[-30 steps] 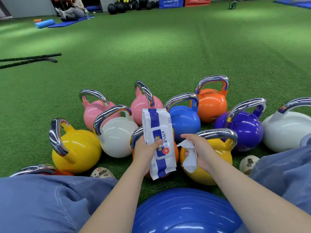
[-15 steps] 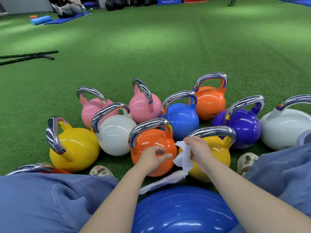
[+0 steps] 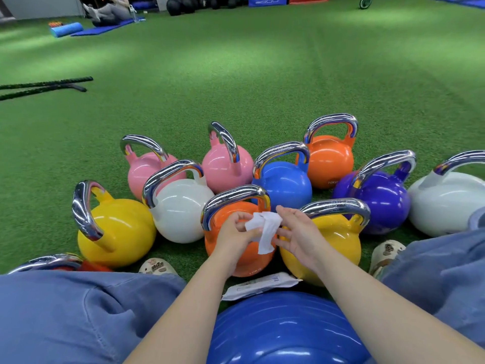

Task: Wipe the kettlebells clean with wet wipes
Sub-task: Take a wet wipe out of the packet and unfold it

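Several coloured kettlebells with chrome handles stand clustered on the green turf. The nearest is an orange kettlebell (image 3: 223, 248), with a yellow kettlebell (image 3: 338, 243) to its right. Just above the orange one, my left hand (image 3: 233, 237) and my right hand (image 3: 296, 232) hold a white wet wipe (image 3: 265, 229) between them; the left pinches its left edge, the right touches its right side with fingers spread. The wipe hangs crumpled. The wet wipe pack (image 3: 259, 285) lies flat on the turf below my forearms, next to the blue ball.
A big blue exercise ball (image 3: 283, 329) sits between my knees in blue trousers. White, pink, blue, purple and a second yellow kettlebell (image 3: 118, 229) ring the front pair. Black ropes (image 3: 44, 86) lie far left. A person sits on a blue mat (image 3: 105, 28) far back.
My left hand put the wipe pack down on the turf by the blue ball, then came up to the wipe. Both hands now hold the wipe over the orange kettlebell.
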Action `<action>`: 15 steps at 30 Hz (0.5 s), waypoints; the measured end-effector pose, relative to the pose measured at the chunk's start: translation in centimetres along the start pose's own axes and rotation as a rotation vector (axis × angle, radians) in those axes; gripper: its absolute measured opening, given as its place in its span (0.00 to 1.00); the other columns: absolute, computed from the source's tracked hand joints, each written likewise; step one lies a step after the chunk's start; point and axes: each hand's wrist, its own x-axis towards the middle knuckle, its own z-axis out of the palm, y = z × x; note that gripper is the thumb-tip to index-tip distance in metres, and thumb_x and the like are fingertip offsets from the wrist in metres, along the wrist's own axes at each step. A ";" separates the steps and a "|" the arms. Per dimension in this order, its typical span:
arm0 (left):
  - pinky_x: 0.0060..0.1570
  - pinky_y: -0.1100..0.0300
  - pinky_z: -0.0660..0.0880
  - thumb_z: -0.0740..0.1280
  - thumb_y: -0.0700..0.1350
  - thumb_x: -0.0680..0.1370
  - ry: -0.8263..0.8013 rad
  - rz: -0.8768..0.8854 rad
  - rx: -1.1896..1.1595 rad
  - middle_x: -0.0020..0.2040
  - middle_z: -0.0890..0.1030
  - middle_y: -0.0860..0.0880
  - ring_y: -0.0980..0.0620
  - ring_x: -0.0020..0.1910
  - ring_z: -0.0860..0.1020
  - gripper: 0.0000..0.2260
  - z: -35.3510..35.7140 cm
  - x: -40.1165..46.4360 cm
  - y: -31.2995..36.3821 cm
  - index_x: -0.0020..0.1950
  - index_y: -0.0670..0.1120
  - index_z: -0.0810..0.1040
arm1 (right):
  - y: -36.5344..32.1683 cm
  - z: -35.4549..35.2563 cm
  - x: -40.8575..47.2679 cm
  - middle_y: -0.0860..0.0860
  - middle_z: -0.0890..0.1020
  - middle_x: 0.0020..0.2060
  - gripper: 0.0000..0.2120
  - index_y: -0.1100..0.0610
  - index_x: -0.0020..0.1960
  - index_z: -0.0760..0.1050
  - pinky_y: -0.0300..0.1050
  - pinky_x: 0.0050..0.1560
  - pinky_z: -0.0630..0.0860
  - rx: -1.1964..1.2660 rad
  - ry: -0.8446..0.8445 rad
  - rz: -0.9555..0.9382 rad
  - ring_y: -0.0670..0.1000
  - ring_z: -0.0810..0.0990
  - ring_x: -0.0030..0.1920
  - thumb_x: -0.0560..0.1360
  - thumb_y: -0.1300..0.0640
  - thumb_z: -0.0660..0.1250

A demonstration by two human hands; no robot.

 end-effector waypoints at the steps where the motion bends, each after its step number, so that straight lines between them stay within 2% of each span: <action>1: 0.39 0.64 0.73 0.69 0.34 0.72 0.011 0.045 0.007 0.41 0.81 0.47 0.53 0.38 0.76 0.12 -0.1 0.0 0.1 0.47 0.49 0.72 | 0.1 0.3 0.0 0.54 0.81 0.51 0.16 0.54 0.59 0.68 0.50 0.50 0.77 -0.077 -0.005 0.013 0.53 0.80 0.51 0.75 0.51 0.67; 3: 0.35 0.69 0.72 0.70 0.35 0.72 0.010 0.103 0.018 0.39 0.81 0.48 0.56 0.37 0.76 0.12 -0.1 -0.1 0.3 0.47 0.50 0.72 | 0.5 1.1 -0.2 0.53 0.79 0.52 0.24 0.51 0.63 0.64 0.48 0.49 0.78 -0.218 0.009 0.030 0.52 0.80 0.51 0.72 0.50 0.71; 5: 0.35 0.70 0.72 0.70 0.36 0.73 0.002 0.118 0.032 0.39 0.82 0.49 0.56 0.37 0.76 0.12 -0.2 -0.1 0.2 0.47 0.51 0.72 | 0.8 1.6 -0.2 0.55 0.78 0.53 0.26 0.54 0.65 0.64 0.48 0.47 0.80 -0.289 0.017 0.041 0.53 0.80 0.51 0.72 0.54 0.71; 7: 0.38 0.65 0.73 0.69 0.35 0.73 0.018 0.107 0.025 0.42 0.82 0.48 0.53 0.41 0.77 0.12 -0.2 0.0 -0.2 0.47 0.51 0.73 | 0.9 1.6 0.1 0.59 0.78 0.54 0.22 0.58 0.64 0.67 0.48 0.44 0.80 -0.269 0.025 0.046 0.55 0.81 0.50 0.72 0.60 0.69; 10: 0.44 0.59 0.73 0.68 0.34 0.74 0.090 0.060 -0.069 0.46 0.81 0.45 0.48 0.46 0.78 0.10 -0.6 0.4 -0.4 0.46 0.49 0.75 | 0.8 0.9 0.7 0.62 0.81 0.49 0.14 0.65 0.59 0.74 0.47 0.40 0.77 -0.276 0.135 0.011 0.56 0.80 0.43 0.74 0.65 0.64; 11: 0.44 0.57 0.74 0.67 0.35 0.75 0.105 0.035 -0.105 0.46 0.81 0.45 0.46 0.47 0.77 0.07 -0.8 0.5 -0.3 0.46 0.47 0.76 | 0.8 0.7 0.9 0.64 0.81 0.50 0.12 0.68 0.57 0.75 0.47 0.41 0.76 -0.219 0.162 0.016 0.56 0.79 0.42 0.75 0.64 0.62; 13: 0.48 0.51 0.75 0.64 0.38 0.78 0.102 -0.018 -0.159 0.49 0.81 0.43 0.44 0.49 0.78 0.03 -1.0 0.8 -0.3 0.49 0.44 0.76 | 0.6 0.4 1.2 0.65 0.79 0.55 0.14 0.69 0.58 0.74 0.46 0.43 0.76 -0.007 0.127 0.080 0.57 0.78 0.45 0.79 0.65 0.54; 15: 0.57 0.46 0.75 0.60 0.40 0.80 0.095 -0.064 -0.207 0.54 0.80 0.41 0.43 0.54 0.78 0.08 -0.9 0.9 -0.2 0.57 0.42 0.75 | 0.2 0.3 1.0 0.63 0.79 0.55 0.17 0.68 0.61 0.73 0.42 0.41 0.77 0.160 0.005 0.152 0.55 0.79 0.46 0.79 0.67 0.50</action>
